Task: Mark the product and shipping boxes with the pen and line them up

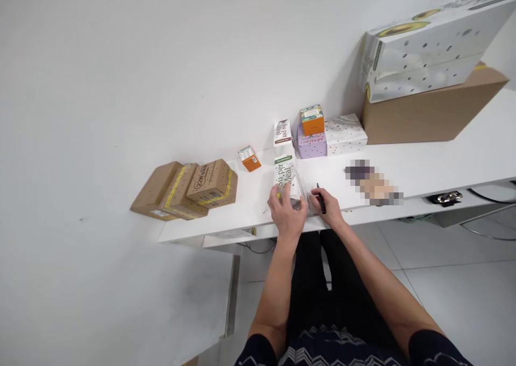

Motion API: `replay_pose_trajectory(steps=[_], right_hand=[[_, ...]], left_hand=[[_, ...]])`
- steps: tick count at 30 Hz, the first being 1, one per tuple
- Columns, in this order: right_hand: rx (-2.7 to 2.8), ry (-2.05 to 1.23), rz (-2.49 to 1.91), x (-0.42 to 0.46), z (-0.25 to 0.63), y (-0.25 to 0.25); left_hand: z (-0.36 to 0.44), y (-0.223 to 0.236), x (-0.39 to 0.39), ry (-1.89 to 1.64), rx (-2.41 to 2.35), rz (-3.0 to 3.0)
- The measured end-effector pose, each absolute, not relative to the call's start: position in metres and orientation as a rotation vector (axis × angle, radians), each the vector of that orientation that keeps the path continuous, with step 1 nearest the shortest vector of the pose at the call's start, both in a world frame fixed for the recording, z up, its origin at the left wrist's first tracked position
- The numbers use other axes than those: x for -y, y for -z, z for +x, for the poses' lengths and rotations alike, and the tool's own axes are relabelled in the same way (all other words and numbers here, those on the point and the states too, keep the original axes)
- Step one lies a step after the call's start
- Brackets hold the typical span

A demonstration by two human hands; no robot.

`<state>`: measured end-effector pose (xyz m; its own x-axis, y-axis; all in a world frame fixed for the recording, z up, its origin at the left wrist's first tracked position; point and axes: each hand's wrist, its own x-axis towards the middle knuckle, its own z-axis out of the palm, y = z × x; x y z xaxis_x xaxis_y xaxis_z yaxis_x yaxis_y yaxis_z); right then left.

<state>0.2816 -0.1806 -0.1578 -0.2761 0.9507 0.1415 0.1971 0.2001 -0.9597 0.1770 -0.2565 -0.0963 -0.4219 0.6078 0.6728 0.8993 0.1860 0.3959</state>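
Observation:
My left hand lies with curled fingers on the near end of a white "Su-per Meal" box with a green top, lying on the white table. My right hand is just right of that box and grips a black pen, its tip pointing away from me. Something clear and crinkled lies between the two hands; I cannot make out what it is.
Brown cardboard boxes with yellow tape sit at the table's left end. Behind are a small orange box, a second Su-per Meal box, an orange box on a purple one, a dotted white package, and large stacked boxes.

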Motion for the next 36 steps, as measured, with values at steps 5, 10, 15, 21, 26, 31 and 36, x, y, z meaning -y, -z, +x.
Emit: replay_pose_trajectory(steps=[5,10,15,21,26,31,36], right_hand=[[1.242,-1.318,-1.045,0.174,0.289,0.162],[1.036,-1.279,-1.051,0.162,0.313,0.157],[0.982,-1.215,-1.045,0.151,0.335,0.144],[1.032,-1.189,-1.005,0.146,0.337,0.122],[1.127,-1.167,-0.955,0.139,0.322,0.099],[1.137,-1.161,-0.869,0.129,0.305,0.076],[1.265,-1.038,-0.950,0.117,0.290,0.069]], left_hand=[[0.192,0.091,0.258,0.937,2.012,-1.590],[0.216,0.111,0.250,0.778,1.920,-1.876],[0.233,0.142,0.241,0.624,1.745,-2.132],[0.241,0.142,0.241,0.547,1.667,-2.220],[0.233,0.132,0.227,0.615,1.677,-2.189],[0.199,0.117,0.218,0.963,1.729,-2.143],[0.172,0.113,0.204,1.089,1.859,-1.956]])
